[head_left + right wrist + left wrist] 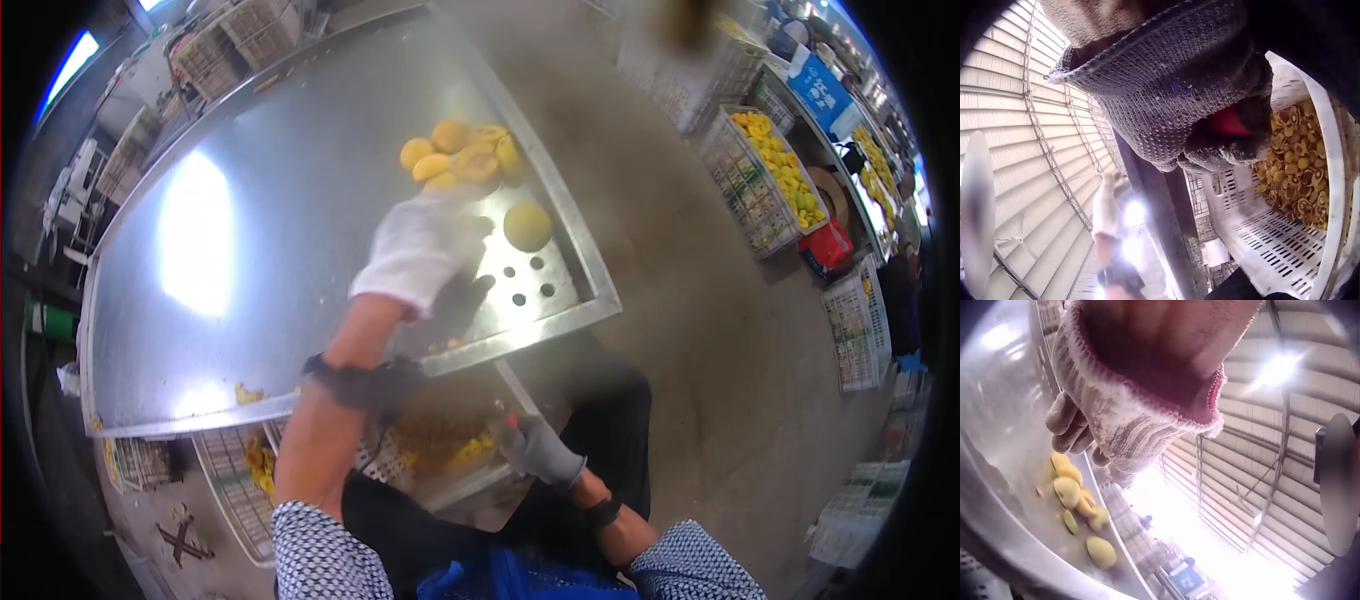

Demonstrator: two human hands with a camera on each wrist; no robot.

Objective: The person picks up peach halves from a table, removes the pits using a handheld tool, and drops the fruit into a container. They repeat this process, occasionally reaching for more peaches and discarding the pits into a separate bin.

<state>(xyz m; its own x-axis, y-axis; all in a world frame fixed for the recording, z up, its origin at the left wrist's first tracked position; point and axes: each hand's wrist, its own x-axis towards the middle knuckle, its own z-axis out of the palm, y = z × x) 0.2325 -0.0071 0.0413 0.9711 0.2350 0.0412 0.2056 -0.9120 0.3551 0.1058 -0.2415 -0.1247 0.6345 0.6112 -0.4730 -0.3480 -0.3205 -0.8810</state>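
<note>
My left hand (420, 245), in a white knit glove, reaches over the metal table (300, 250). Its fingertips are blurred beside a cluster of yellow peaches (430, 167), some of them cut halves. In the left wrist view the gloved fingers (1069, 425) hang above the fruit, and nothing shows in them. A greenish-yellow peach (527, 227) sits apart near the table corner, by several drain holes. Low in front of the table edge, my right hand (545, 450), in a grey glove, grips a small red-handled tool (1232, 122); its working end is mostly hidden.
Under the table edge stands a white slotted crate (1279, 250) with many cut peach pieces (1297, 162). The table has a raised metal rim (560, 180). Another crate (750, 190) full of yellow fruit stands on the floor at right. A second crate (235, 480) sits below left.
</note>
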